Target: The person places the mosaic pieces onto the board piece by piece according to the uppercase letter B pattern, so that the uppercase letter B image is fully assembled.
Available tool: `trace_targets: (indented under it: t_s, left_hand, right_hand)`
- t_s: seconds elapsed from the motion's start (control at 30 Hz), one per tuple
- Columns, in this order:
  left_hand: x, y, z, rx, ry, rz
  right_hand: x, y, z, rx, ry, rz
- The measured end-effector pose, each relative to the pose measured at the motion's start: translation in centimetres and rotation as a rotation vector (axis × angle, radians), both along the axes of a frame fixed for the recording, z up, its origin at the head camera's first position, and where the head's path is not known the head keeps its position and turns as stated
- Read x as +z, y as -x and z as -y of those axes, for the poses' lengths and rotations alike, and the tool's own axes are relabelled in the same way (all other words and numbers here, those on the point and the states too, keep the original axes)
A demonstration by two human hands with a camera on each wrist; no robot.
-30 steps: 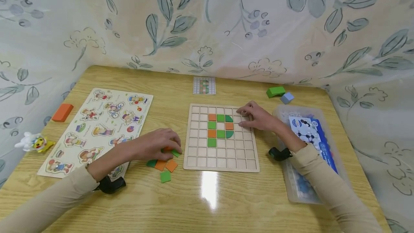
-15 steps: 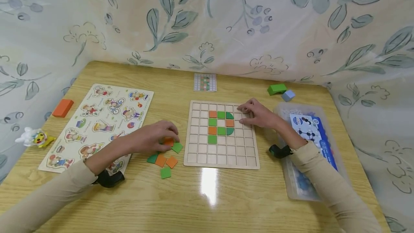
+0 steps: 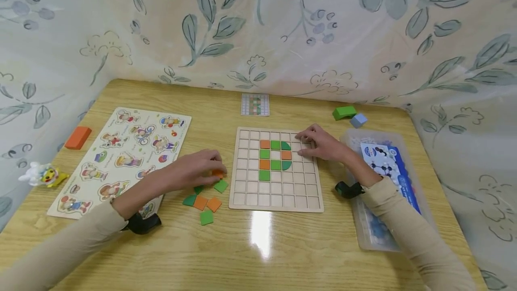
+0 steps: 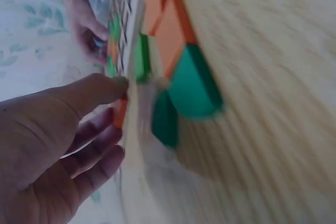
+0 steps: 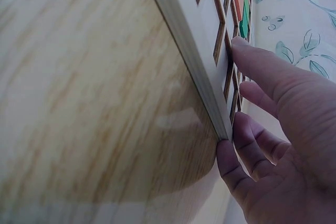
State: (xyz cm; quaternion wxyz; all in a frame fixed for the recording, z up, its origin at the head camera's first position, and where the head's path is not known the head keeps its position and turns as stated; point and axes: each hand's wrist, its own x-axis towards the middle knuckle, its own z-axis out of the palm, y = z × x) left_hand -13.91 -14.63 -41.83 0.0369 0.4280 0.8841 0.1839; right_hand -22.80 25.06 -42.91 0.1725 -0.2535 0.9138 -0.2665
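A: Start with the bench [image 3: 282, 255]. What sits on it, taking the grid board [image 3: 277, 201] as the landmark?

B: Left of the grid board lies a big picture puzzle [image 3: 121, 156]; right of it, a clear plastic bin [image 3: 375, 237]. Beyond its far edge is a small pattern card [image 3: 255, 104], probably propped there as a guide to copy. Inside the board's cells, 9 orange and green pieces form a letter-like figure.

A: And the hands?

B: The right hand [image 3: 323, 144] rests on the board's far right corner, fingers [image 5: 262, 72] fairly straight and laid flat on the cells; I judge it steadies the board. The left hand [image 3: 194, 172] is just left of the board, its thumb and fingers pinching an orange tile [image 3: 218, 174].

A: How does that tile look?

B: Small, flat, bright orange, mostly hidden by the fingers; the left wrist view is too blurred for its shape. It is held just off the board's left edge, above the loose tiles [image 3: 206, 201], about 5 green and orange pieces gathered there within easy reach.
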Motion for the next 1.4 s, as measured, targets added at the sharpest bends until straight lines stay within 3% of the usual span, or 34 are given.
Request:
trace_targets:
  t_s: [0.2, 0.5, 0.63, 0.87, 1.1, 1.4]
  left_hand:
    - [0.5, 0.2, -3.8, 0.009, -0.034, -0.015]
    - [-0.5, 0.2, -11.3, -0.17, -0.084, -0.116]
    - [-0.6, 0.4, -13.1, -0.183, -0.058, -0.135]
    - [-0.9, 1.0, -14.1, -0.189, -0.04, -0.125]
    - [-1.1, 1.1, -13.5, -0.177, -0.065, -0.043]
    - [-1.1, 1.2, -12.8, -0.19, -0.072, -0.009]
  right_hand:
    - [0.0, 0.0, 0.2, 0.006, 0.004, 0.002]
    - [0.1, 0.0, -0.1, -0.002, 0.002, 0.006]
    - [0.2, 0.1, 0.0, 0.01, 0.006, -0.005]
    - [0.2, -0.1, -0.2, 0.012, 0.007, -0.009]
    - [0.1, -0.4, -0.1, 0.006, 0.015, -0.017]
    - [0.0, -0.2, 0.0, 0.001, -0.001, -0.016]
